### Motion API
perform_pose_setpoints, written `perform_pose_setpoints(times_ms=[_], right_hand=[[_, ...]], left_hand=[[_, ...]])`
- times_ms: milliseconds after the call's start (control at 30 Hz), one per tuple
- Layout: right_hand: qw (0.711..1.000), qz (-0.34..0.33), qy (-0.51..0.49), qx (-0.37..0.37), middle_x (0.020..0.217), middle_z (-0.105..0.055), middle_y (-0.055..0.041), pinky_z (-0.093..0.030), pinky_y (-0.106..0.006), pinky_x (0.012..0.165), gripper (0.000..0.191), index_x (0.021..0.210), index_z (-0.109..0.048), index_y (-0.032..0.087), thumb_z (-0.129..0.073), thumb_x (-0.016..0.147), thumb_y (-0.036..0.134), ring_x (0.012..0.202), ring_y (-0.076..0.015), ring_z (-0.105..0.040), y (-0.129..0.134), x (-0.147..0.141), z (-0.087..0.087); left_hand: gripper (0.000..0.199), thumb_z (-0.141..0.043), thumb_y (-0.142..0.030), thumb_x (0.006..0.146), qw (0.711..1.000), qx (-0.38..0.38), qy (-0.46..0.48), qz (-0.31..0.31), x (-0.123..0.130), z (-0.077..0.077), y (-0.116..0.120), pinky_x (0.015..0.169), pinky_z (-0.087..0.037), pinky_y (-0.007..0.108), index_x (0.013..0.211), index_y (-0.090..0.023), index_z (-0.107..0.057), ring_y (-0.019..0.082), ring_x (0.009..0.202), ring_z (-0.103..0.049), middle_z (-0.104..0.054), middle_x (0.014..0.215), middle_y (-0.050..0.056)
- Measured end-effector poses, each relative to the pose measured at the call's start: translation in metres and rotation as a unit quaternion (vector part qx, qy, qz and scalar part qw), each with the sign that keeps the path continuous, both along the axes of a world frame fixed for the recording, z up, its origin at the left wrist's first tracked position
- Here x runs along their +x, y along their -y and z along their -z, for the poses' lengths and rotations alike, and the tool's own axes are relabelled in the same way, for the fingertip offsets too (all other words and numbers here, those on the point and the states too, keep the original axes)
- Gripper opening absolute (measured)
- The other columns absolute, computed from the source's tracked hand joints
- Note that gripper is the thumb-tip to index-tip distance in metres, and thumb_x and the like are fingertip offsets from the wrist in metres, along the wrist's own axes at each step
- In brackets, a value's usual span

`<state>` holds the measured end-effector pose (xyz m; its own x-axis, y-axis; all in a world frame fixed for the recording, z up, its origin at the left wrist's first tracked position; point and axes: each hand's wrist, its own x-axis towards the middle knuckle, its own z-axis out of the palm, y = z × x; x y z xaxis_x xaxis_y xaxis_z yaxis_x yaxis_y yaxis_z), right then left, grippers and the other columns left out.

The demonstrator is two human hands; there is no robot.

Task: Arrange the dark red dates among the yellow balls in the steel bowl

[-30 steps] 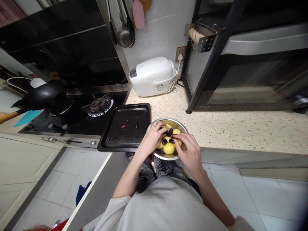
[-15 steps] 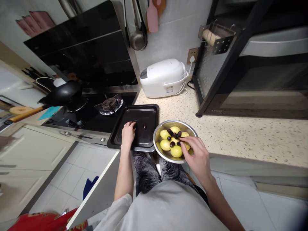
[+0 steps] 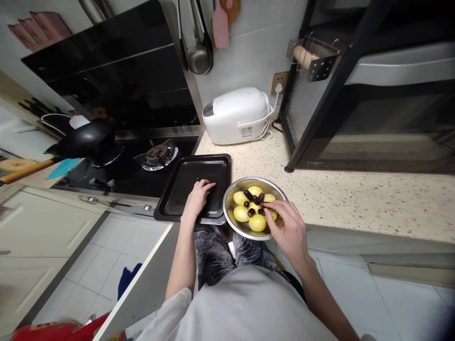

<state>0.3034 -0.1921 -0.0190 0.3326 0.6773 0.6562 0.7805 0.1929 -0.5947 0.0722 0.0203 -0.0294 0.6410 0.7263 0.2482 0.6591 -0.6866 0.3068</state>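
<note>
Head view: round, shiny metal bowl (image 3: pixel 232 193) on the speckled beige countertop (image 3: pixel 355 199), right beside the flat black rectangular tray (image 3: pixel 185 175). In the bowl, smooth yellow rounded pieces (image 3: pixel 241 214) with small dark oval pieces (image 3: pixel 251 212) on top (fruit, maybe; too small to be sure).

Right hand (image 3: pixel 288 227) over the bowl's right side, thumb and forefinger nearly together by the dark ovals; can't tell if one is pinched. Left hand (image 3: pixel 197 200) over the tray, fingers loosely bent, forefinger reaching out; can't tell if it has anything.

Handling, my judgement: pinch ovals lightly at mid-length, since smooth skins probably slip under a hard squeeze. Keep fingertips low and let go gently, as a dropped one would likely roll off the yellow curves. Right wrist clear of the rim, left fingertips flat-angled to the tray.
</note>
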Motion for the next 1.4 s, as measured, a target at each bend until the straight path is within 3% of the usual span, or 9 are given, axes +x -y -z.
perform_pose_setpoints(times_ms=[100,400,533,667,900,1100,1267,1400], right_hand=[[1.000,0.007,-0.001,-0.003,0.101,-0.074,-0.0072,-0.056,-0.043,0.085,0.015,0.107,-0.070,0.024,-0.060,0.100,0.017,0.096,-0.0250,-0.068,0.002,0.001,0.000],[1.000,0.020,0.007,-0.001,0.100,-0.073,-0.0067,-0.056,-0.042,0.084,0.014,0.106,-0.070,0.023,-0.061,0.099,0.016,0.094,-0.0242,-0.068,0.005,0.005,0.000],[1.000,0.016,0.006,0.006,0.100,-0.074,-0.0069,-0.057,-0.042,0.083,0.015,0.107,-0.071,0.023,-0.061,0.099,0.015,0.093,-0.0243,-0.069,0.004,0.003,-0.001],[1.000,0.002,0.000,0.012,0.100,-0.075,-0.0064,-0.058,-0.042,0.085,0.014,0.107,-0.070,0.024,-0.061,0.099,0.015,0.095,-0.0243,-0.070,0.003,-0.006,-0.003],[0.999,-0.033,-0.003,0.002,0.102,-0.075,-0.0060,-0.058,-0.041,0.087,0.012,0.111,-0.067,0.024,-0.067,0.099,0.024,0.098,-0.0241,-0.070,-0.002,-0.023,-0.005],[1.000,-0.009,-0.017,0.001,0.094,-0.073,-0.0042,-0.057,-0.036,0.080,0.004,0.103,-0.064,0.023,-0.066,0.100,0.022,0.089,-0.0216,-0.069,-0.004,-0.025,-0.005],[1.000,0.010,-0.014,-0.006,0.094,-0.074,-0.0039,-0.056,-0.035,0.078,0.010,0.103,-0.065,0.023,-0.060,0.099,0.016,0.088,-0.0218,-0.070,-0.006,-0.021,-0.003],[1.000,0.024,-0.006,-0.013,0.095,-0.075,-0.0043,-0.055,-0.036,0.081,0.011,0.103,-0.066,0.023,-0.061,0.098,0.015,0.090,-0.0229,-0.070,-0.007,-0.017,0.000]], left_hand=[[0.037,-0.051,-0.005,0.096,1.000,0.000,0.000,-0.008,0.002,0.001,0.001,0.111,-0.048,0.050,0.120,-0.025,-0.070,0.027,0.114,-0.060,-0.065,0.123,0.009],[0.029,-0.048,-0.007,0.099,0.998,-0.028,0.045,-0.029,0.004,-0.004,0.010,0.103,-0.053,0.044,0.117,-0.022,-0.065,0.026,0.111,-0.064,-0.064,0.121,0.010],[0.024,-0.052,-0.015,0.102,0.987,-0.041,0.153,0.014,0.012,-0.021,0.031,0.098,-0.055,0.036,0.121,-0.022,-0.065,0.020,0.105,-0.067,-0.064,0.121,0.008],[0.024,-0.055,-0.023,0.104,0.975,-0.062,0.195,0.084,0.032,-0.038,0.069,0.103,-0.055,0.036,0.126,-0.022,-0.065,0.021,0.114,-0.066,-0.065,0.126,0.010],[0.031,-0.051,-0.020,0.106,0.958,-0.073,0.206,0.185,0.063,-0.035,0.110,0.108,-0.056,0.040,0.134,-0.024,-0.062,0.022,0.125,-0.064,-0.062,0.131,0.010],[0.034,-0.050,-0.021,0.107,0.954,-0.089,0.202,0.204,0.068,-0.033,0.116,0.110,-0.055,0.040,0.139,-0.025,-0.060,0.022,0.126,-0.063,-0.062,0.132,0.010],[0.034,-0.053,-0.020,0.105,0.955,-0.090,0.215,0.186,0.065,-0.032,0.112,0.106,-0.057,0.040,0.139,-0.024,-0.057,0.023,0.122,-0.065,-0.064,0.128,0.010],[0.025,-0.061,-0.015,0.100,0.955,-0.106,0.233,0.148,0.060,-0.031,0.109,0.097,-0.058,0.034,0.124,-0.021,-0.058,0.021,0.109,-0.068,-0.066,0.118,0.009]])
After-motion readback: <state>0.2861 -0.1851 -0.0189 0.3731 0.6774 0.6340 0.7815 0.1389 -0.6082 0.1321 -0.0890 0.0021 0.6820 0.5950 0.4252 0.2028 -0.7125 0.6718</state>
